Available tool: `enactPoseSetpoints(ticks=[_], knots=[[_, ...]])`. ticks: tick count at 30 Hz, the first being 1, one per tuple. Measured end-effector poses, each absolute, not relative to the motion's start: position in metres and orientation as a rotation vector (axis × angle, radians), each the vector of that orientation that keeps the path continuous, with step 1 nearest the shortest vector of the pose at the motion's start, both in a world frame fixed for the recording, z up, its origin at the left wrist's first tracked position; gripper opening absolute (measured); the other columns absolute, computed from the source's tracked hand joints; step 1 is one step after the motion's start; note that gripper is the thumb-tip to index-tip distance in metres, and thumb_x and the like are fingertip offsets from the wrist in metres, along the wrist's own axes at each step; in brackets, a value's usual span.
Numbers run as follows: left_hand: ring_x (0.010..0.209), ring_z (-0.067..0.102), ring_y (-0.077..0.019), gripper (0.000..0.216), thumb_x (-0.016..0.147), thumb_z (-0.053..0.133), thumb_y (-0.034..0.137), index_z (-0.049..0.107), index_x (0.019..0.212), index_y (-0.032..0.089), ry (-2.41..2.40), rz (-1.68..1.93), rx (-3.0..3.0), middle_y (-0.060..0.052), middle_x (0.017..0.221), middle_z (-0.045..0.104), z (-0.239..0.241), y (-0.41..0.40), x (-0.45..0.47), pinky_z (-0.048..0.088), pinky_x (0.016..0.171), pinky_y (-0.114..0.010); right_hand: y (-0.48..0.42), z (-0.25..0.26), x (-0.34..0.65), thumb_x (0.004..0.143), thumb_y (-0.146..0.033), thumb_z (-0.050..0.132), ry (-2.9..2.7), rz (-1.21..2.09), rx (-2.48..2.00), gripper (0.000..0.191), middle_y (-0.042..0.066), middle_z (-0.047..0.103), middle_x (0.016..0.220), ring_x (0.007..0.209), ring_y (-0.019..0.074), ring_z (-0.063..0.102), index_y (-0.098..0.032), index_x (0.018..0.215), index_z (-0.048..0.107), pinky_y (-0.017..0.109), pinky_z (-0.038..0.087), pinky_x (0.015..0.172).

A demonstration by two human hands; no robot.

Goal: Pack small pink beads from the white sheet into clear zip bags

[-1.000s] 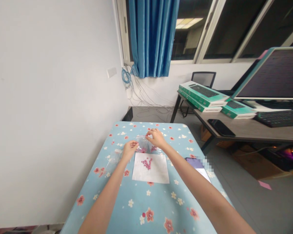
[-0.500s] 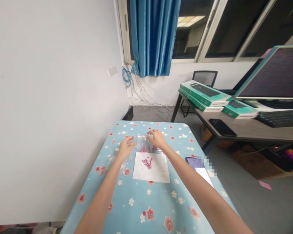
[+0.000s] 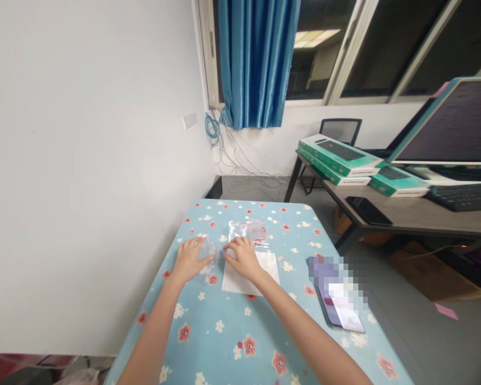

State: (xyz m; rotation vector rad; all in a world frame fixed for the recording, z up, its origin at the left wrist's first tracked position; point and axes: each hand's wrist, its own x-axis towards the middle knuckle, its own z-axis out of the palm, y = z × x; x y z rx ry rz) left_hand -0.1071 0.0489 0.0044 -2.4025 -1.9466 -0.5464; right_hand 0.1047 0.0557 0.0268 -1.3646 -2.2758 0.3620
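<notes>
White wall [image 3: 84, 160] fills the left side. Table [image 3: 220, 353] with a pale blue flowered cover runs along it. Second table [image 3: 420, 216], wood-topped, on the right: monitor [image 3: 457, 123] at the edge of view, green-and-white keyboard boxes [image 3: 336, 152] at its near corner, two of them stacked. Blue curtain [image 3: 256, 64] hangs at the window behind.

White paper sheet [image 3: 270, 267] lies flat mid-table, partly hidden by the right hand [image 3: 243, 258]. That hand is palm down, thumb and index tips close together at the right edge of some clear plastic [image 3: 209, 251]; can't tell if they pinch it. Left hand [image 3: 189, 261] has fingers spread, thumb well off them, touching the same plastic from the left. Plastic sits between the hands, left of the sheet.

More clear bags [image 3: 258, 231] lie just beyond the sheet, pinkish contents [image 3: 260, 243] too blurred to read. Phone [image 3: 340, 307] lies near the table's right edge, partly pixelated.
</notes>
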Motion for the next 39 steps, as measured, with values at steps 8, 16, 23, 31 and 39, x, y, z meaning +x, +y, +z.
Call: enactPoseSetpoints(ticks=[8,16,23,31,39], knots=[[0.125,0.041,-0.0323,0.073,0.071,0.063,0.053,0.044,0.133,0.018,-2.065,-0.369,-2.363,-0.014,0.135,0.049,0.004,0.060,-0.102,0.030,0.102,-0.047,0.070,0.014,0.080,0.089,-0.035,0.052,-2.316,0.342,-1.422,0.028,0.009,0.056,0.115,0.112,0.0265,0.041,-0.023,0.111,0.065,0.039,0.031,0.092],[0.122,0.045,-0.0299,0.058,0.070,0.064,0.044,0.053,0.122,0.022,-2.104,-0.456,-2.375,-0.010,0.131,0.053,-0.003,0.071,-0.101,0.032,0.102,-0.046,0.072,0.009,0.066,0.090,-0.034,0.051,-2.327,0.383,-1.427,0.025,0.008,0.056,0.114,0.111,0.0264,0.042,-0.025,0.108,0.066,0.041,0.031,0.092],[0.117,0.050,-0.0279,0.055,0.071,0.065,0.042,0.051,0.121,0.024,-1.939,-0.704,-2.394,-0.007,0.121,0.060,0.014,0.065,-0.096,0.028,0.104,-0.047,0.067,0.026,0.079,0.090,-0.030,0.052,-2.175,0.519,-1.297,0.021,0.005,0.060,0.109,0.107,0.0238,0.045,-0.026,0.103,0.067,0.039,0.033,0.090],[0.112,0.051,-0.0255,0.070,0.071,0.068,0.043,0.040,0.131,0.023,-1.757,-1.011,-2.466,-0.007,0.120,0.059,0.047,0.034,-0.053,0.029,0.103,-0.044,0.037,0.074,0.137,0.091,-0.030,0.050,-2.082,0.658,-1.086,0.020,0.004,0.069,0.099,0.097,0.0206,0.056,-0.022,0.099,0.067,0.036,0.034,0.090],[0.104,0.053,-0.0257,0.071,0.072,0.069,0.039,0.040,0.134,0.024,-1.696,-1.249,-2.445,-0.008,0.110,0.061,0.028,0.008,-0.009,0.037,0.093,-0.041,0.017,0.090,0.173,0.091,-0.030,0.051,-2.278,0.570,-1.127,0.020,0.001,0.070,0.093,0.093,0.0189,0.059,-0.026,0.093,0.070,0.034,0.035,0.089]])
